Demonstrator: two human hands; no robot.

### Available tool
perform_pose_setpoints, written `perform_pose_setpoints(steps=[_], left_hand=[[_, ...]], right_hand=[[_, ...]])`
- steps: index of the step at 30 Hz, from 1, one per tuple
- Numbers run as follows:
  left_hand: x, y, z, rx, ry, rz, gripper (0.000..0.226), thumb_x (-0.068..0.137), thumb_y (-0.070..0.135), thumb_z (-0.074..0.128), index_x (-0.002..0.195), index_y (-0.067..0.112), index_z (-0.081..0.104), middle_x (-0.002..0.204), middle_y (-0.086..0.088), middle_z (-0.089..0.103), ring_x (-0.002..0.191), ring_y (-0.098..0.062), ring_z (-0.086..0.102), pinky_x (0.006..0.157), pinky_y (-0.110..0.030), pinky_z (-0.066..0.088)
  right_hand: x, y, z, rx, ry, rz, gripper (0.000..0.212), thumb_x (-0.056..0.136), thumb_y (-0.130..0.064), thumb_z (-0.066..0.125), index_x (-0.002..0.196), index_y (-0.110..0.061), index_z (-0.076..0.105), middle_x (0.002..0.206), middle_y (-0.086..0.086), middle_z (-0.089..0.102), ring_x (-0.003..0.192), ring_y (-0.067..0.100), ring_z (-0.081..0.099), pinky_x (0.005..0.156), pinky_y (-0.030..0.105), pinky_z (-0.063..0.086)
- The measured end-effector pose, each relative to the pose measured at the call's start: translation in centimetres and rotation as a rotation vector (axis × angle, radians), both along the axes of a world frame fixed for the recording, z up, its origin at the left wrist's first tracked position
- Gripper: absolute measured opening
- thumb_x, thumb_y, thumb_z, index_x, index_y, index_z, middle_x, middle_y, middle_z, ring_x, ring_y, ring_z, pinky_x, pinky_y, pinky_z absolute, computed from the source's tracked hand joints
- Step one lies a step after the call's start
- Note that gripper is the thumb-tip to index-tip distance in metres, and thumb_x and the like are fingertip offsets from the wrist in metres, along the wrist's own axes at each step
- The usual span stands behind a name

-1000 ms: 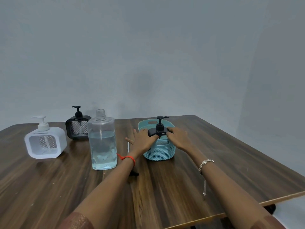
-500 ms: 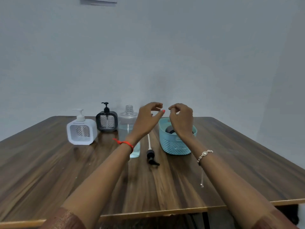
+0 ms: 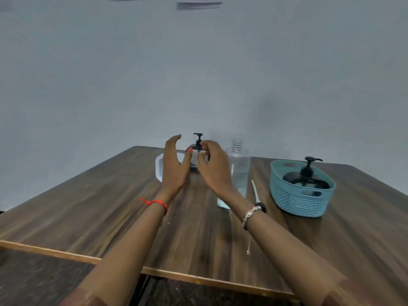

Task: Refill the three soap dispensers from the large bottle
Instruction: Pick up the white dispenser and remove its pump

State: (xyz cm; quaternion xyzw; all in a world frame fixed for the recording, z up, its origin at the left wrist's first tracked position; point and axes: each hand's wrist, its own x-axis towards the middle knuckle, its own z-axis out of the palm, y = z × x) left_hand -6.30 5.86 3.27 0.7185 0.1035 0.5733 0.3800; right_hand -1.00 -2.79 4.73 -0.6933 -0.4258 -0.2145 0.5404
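Observation:
My left hand [image 3: 174, 166] and my right hand [image 3: 215, 167] are raised with fingers spread, either side of a black soap dispenser [image 3: 195, 156] at the table's far side; neither clearly touches it. A white dispenser [image 3: 159, 166] is mostly hidden behind my left hand. The large clear bottle [image 3: 238, 171], uncapped and partly filled with pale liquid, stands just right of my right hand. A third black dispenser [image 3: 306, 178] with its pump on sits inside a teal basket [image 3: 300, 202] at the right. A loose pump with a white tube [image 3: 257, 196] lies on the table between bottle and basket.
The dark wooden table [image 3: 110, 206] has its near edge close to me and a corner at the far left. A plain grey wall rises behind it, with paper sheets [image 3: 198, 4] stuck near the top.
My view has swung left, so the basket now sits far right. Both hands left the basket area and moved to the black dispenser beside the white one, fingers opening.

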Motion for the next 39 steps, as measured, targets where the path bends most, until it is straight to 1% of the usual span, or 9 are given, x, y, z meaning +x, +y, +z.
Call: perform_pose_setpoints(steps=[3,8,16,21,23,28,31,35,39], left_hand=[[0.5,3.8,-1.9,-0.161,0.156,0.001,0.065,0.086,0.034,0.060,0.137,0.004,0.034,0.131,0.006,0.036,0.122,-0.008,0.035,0.107,-0.025,0.026],[7.0,16.4,-9.8,-0.300,0.372,-0.031,0.086,0.061,0.082,0.056,0.121,0.021,0.055,0.118,-0.003,0.063,0.110,-0.019,0.060,0.095,-0.048,0.048],[7.2,19.0,-9.8,-0.412,0.427,-0.142,0.108,0.059,0.076,0.067,0.140,0.013,0.035,0.141,-0.004,0.048,0.125,-0.022,0.050,0.105,-0.046,0.041],[5.2,14.5,-6.4,-0.378,0.390,-0.132,0.019,0.087,0.013,0.064,0.098,0.021,0.052,0.093,0.010,0.060,0.083,0.005,0.060,0.073,-0.005,0.045],[5.1,14.2,-6.1,-0.348,0.350,-0.151,0.019,0.088,0.008,0.061,0.100,0.019,0.051,0.088,0.012,0.057,0.080,0.006,0.058,0.063,-0.002,0.042],[3.8,14.8,-5.6,-0.466,0.355,-0.225,0.030,0.084,0.018,0.067,0.111,0.013,0.054,0.106,-0.003,0.062,0.094,-0.017,0.061,0.076,-0.023,0.048],[2.4,14.2,-4.7,-0.531,0.343,-0.357,0.035,0.082,0.018,0.068,0.114,0.015,0.053,0.109,-0.002,0.061,0.090,-0.012,0.062,0.076,-0.025,0.049],[0.7,13.2,-3.8,-0.573,0.304,-0.531,0.066,0.066,0.013,0.077,0.126,0.004,0.051,0.121,-0.015,0.062,0.105,-0.031,0.062,0.088,-0.040,0.055],[-0.9,11.2,-2.7,-0.508,0.284,-0.605,0.073,0.048,0.017,0.084,0.116,0.001,0.060,0.107,-0.015,0.067,0.087,-0.022,0.068,0.072,-0.028,0.057]], right_hand=[[0.8,3.5,-2.2,-0.168,0.183,0.060,0.044,0.085,-0.013,0.050,0.129,-0.008,0.044,0.131,0.009,0.050,0.119,0.025,0.049,0.097,0.039,0.044],[3.5,8.2,-4.4,-0.300,0.388,0.124,0.072,0.088,-0.019,0.058,0.146,-0.005,0.018,0.151,0.011,0.026,0.140,0.026,0.027,0.113,0.035,0.027],[7.6,14.7,-6.4,-0.298,0.533,0.137,0.082,0.078,-0.013,0.068,0.143,-0.008,0.019,0.147,0.014,0.033,0.135,0.028,0.034,0.108,0.043,0.037],[8.9,16.2,-7.1,-0.280,0.604,0.129,0.080,0.079,-0.012,0.069,0.144,-0.008,0.022,0.145,0.013,0.038,0.135,0.028,0.036,0.110,0.041,0.035],[9.0,16.1,-6.9,-0.249,0.599,0.115,0.072,0.082,-0.006,0.065,0.143,-0.008,0.026,0.143,0.012,0.040,0.133,0.028,0.037,0.110,0.037,0.034],[8.0,13.9,-5.3,-0.215,0.573,0.125,0.039,0.081,0.004,0.062,0.117,-0.007,0.052,0.119,0.013,0.060,0.112,0.028,0.056,0.095,0.042,0.048],[6.6,11.2,-3.5,-0.260,0.584,0.188,0.039,0.083,0.005,0.059,0.120,-0.006,0.049,0.118,0.014,0.059,0.111,0.029,0.056,0.093,0.042,0.050],[4.1,6.8,-1.4,-0.354,0.505,0.240,0.048,0.086,-0.005,0.061,0.130,-0.011,0.042,0.125,0.008,0.054,0.111,0.023,0.054,0.085,0.029,0.044],[2.1,3.3,0.2,-0.366,0.358,0.255,0.047,0.082,-0.025,0.068,0.123,-0.012,0.048,0.114,0.002,0.056,0.092,0.011,0.052,0.073,0.021,0.044]])
